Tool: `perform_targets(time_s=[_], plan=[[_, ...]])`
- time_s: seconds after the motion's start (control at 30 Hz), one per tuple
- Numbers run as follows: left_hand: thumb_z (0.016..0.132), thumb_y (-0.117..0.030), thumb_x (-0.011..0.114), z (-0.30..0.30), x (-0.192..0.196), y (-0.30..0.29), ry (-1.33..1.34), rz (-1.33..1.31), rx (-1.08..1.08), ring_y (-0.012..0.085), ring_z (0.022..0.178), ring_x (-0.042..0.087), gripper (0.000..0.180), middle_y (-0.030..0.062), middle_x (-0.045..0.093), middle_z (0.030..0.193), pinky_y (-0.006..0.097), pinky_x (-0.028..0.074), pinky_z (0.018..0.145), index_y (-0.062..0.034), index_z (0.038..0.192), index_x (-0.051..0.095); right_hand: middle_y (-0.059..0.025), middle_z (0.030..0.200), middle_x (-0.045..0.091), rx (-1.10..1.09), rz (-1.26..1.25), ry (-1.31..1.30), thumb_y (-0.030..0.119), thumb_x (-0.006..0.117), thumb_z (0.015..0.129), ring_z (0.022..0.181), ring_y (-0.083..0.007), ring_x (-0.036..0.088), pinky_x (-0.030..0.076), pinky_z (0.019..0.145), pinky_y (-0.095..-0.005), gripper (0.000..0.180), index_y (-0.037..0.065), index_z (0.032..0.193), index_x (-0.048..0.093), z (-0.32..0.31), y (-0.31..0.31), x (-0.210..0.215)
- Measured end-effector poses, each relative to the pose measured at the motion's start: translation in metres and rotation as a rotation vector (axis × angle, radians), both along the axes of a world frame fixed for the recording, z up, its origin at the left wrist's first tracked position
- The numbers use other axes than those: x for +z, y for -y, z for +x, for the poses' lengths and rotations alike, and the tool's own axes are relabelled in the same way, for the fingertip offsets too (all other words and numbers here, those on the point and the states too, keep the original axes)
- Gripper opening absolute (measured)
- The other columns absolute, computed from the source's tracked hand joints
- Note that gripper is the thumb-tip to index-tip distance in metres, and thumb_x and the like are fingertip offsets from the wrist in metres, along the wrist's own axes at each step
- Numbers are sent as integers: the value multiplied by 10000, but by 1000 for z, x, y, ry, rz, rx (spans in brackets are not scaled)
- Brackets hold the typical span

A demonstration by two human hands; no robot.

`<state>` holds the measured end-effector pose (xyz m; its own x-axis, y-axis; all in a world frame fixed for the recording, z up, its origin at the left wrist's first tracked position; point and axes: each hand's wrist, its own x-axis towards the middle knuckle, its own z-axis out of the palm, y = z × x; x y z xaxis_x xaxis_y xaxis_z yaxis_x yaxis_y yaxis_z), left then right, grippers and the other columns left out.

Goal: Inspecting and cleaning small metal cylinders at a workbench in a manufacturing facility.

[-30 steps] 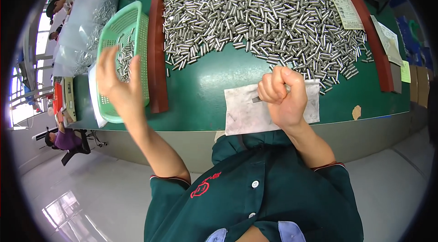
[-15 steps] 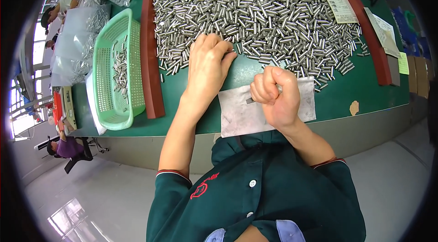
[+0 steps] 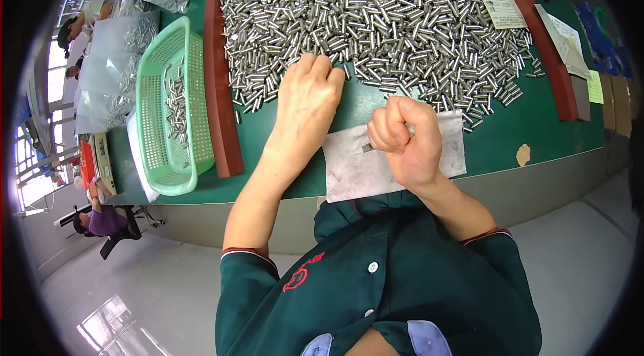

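Observation:
A broad heap of short shiny metal pins (image 3: 382,20) covers the far part of the green table (image 3: 261,155). At its near edge, my left hand (image 3: 308,101) is closed, back upward, with its fingers curled down against the pins. Its fingertips and thumb are hidden, so what they grip does not show. My right hand (image 3: 409,138) is a fist, thumb side up, over a stained white cloth (image 3: 352,175). A small grey metal piece (image 3: 367,148) pokes out beside its lower fingers; the rest of that piece is hidden.
Red rails (image 3: 225,134) border the heap left and right. Left of it stands a green plastic basket (image 3: 149,148) holding some pins. Clear bags of pins (image 3: 111,67) lie farther left. Printed sheets (image 3: 496,0) rest at the right. A person in purple (image 3: 106,222) sits at the far left.
My left hand has turned knuckles-up and its fingers have curled under; the thumb and forefinger tips that showed before are now hidden. My right fist has stayed in place.

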<state>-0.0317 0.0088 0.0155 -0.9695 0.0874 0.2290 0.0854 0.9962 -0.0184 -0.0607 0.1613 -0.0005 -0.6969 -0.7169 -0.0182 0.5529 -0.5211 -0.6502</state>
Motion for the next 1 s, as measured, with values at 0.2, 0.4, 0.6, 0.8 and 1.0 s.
perform_targets(time_s=[0.2, 0.4, 0.6, 0.8, 1.0], plan=[[761, 6, 577, 9, -6, -1, 97, 1375, 347, 87, 623, 563, 60, 81, 614, 760, 197, 448, 556, 28, 814, 560, 24, 438, 238, 8, -1, 18, 250, 305, 864, 407, -73, 160, 160, 405, -243, 372, 104, 522, 284, 0, 0, -2], [806, -23, 539, 16, -11, 5, 129, 1895, 348, 127, 696, 588, 191, 141, 619, 838, 227, 487, 653, 59, 978, 549, 13, 440, 269, -20, -42, 108, 180, 332, 850, 419, -69, 187, 173, 406, -237, 359, 85, 507, 287, 0, 0, 0], [821, -45, 523, 18, -8, 8, 202, 1994, 340, 151, 736, 599, 217, 149, 611, 894, 242, 493, 693, 57, 1012, 542, 11, 445, 271, -23, -45, 110, 179, 334, 852, 419, -67, 185, 172, 403, -237, 354, 83, 514, 289, 1, 1, -1], [824, -44, 518, 18, -12, 6, 196, 1955, 281, 148, 759, 596, 184, 137, 610, 882, 245, 487, 719, 44, 981, 556, 11, 449, 269, -29, -46, 105, 182, 332, 855, 420, -68, 187, 174, 403, -237, 353, 81, 519, 289, -1, 1, 0], [808, -1, 525, 17, -11, 3, 162, 1871, 266, 148, 772, 594, 149, 128, 609, 867, 246, 487, 726, 47, 942, 570, 5, 445, 270, -38, -57, 104, 183, 324, 855, 419, -69, 188, 173, 407, -236, 356, 79, 516, 289, 0, 0, -1]])
